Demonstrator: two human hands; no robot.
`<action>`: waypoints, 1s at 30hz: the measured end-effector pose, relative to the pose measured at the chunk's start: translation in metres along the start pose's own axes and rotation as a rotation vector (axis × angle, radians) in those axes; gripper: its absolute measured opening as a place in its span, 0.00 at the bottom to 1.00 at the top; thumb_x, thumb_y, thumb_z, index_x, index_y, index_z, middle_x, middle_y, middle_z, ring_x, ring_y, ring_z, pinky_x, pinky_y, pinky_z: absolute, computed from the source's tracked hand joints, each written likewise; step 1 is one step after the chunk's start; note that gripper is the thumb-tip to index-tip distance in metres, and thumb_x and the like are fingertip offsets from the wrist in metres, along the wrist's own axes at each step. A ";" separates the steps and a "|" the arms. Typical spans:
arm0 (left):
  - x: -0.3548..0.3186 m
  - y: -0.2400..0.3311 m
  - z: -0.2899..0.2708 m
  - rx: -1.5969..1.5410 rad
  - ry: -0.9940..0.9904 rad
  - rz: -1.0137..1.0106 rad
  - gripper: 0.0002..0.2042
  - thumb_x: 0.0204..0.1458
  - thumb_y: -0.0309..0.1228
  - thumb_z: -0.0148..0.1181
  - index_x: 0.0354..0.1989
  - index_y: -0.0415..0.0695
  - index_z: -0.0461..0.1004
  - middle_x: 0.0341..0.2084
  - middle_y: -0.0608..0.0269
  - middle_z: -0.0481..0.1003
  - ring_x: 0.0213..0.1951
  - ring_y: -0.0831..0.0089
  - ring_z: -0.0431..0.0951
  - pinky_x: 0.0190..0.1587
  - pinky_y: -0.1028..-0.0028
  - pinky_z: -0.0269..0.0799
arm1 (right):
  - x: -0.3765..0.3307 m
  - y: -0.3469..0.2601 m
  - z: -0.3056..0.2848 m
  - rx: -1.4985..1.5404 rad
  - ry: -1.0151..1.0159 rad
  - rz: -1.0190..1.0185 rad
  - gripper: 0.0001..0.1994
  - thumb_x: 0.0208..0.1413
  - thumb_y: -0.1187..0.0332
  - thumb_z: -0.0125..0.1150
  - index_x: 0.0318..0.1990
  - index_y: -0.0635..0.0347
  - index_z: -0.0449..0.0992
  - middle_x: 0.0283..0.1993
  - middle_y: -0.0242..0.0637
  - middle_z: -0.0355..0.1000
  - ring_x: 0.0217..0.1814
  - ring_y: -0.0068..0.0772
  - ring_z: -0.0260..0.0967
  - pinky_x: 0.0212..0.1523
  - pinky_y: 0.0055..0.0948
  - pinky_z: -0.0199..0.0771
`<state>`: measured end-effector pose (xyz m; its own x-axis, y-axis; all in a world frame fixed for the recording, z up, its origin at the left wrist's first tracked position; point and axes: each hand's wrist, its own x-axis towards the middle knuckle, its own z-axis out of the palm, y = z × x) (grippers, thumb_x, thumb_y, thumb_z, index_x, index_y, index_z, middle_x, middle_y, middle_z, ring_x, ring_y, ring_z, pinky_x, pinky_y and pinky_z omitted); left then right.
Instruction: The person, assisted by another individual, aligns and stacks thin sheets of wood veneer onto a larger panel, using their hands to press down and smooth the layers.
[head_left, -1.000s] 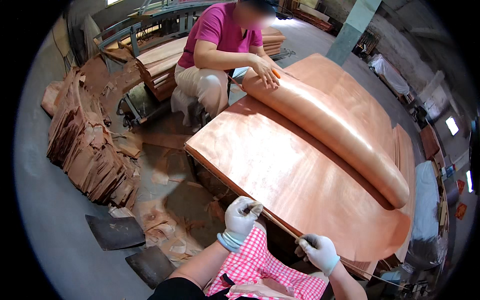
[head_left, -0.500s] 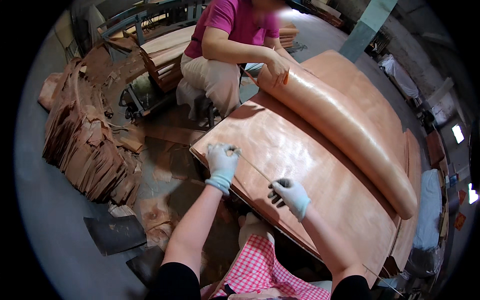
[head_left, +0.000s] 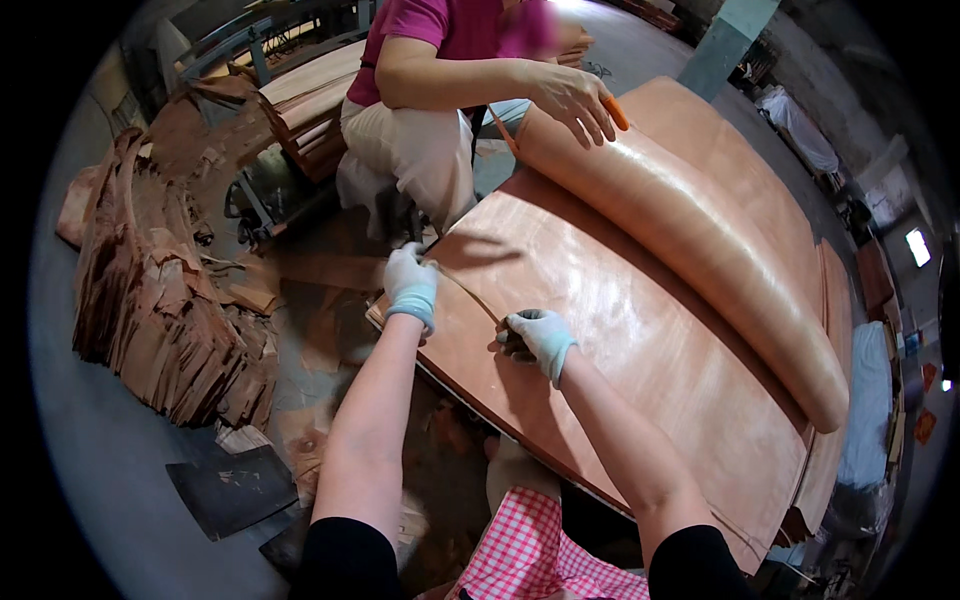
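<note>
My left hand (head_left: 410,285), in a pale glove, is closed at the left corner of the wood veneer sheet (head_left: 640,385), pinching one end of a narrow veneer strip (head_left: 473,294). The strip runs across the sheet to my right hand (head_left: 540,342), gloved with dark fingertips, which grips its other end just above the surface. Beyond the hands, a large roll of veneer (head_left: 690,245) lies across the sheet. Over the roll's left end hangs a co-worker's hand (head_left: 570,97), with something orange (head_left: 616,113) at one finger.
A stack of ragged veneer pieces (head_left: 165,300) leans at the left. Dark flat pieces (head_left: 232,490) and scraps lie on the floor. The co-worker (head_left: 420,130) sits at the far side, near stacked boards (head_left: 310,95). A greenish pillar (head_left: 728,45) rises behind.
Both my hands have moved left and away from me with the strip, nearer the sheet's far left corner. The co-worker's hand has lifted and shifted right over the roll.
</note>
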<state>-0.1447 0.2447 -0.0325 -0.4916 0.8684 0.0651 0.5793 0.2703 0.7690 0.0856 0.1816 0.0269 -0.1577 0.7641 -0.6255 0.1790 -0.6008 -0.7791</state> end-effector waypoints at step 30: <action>-0.046 -0.014 -0.027 0.509 -0.378 0.616 0.28 0.63 0.49 0.49 0.69 0.51 0.63 0.70 0.47 0.57 0.72 0.51 0.54 0.72 0.56 0.47 | -0.014 -0.042 -0.067 -0.264 0.149 -0.150 0.10 0.66 0.65 0.56 0.44 0.62 0.79 0.34 0.37 0.79 0.26 0.26 0.74 0.27 0.27 0.75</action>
<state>-0.1476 0.1894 -0.0291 0.1991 0.9758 0.0902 0.9338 -0.2168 0.2846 0.1454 0.2124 0.0714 -0.0615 0.8771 -0.4763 0.4127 -0.4121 -0.8123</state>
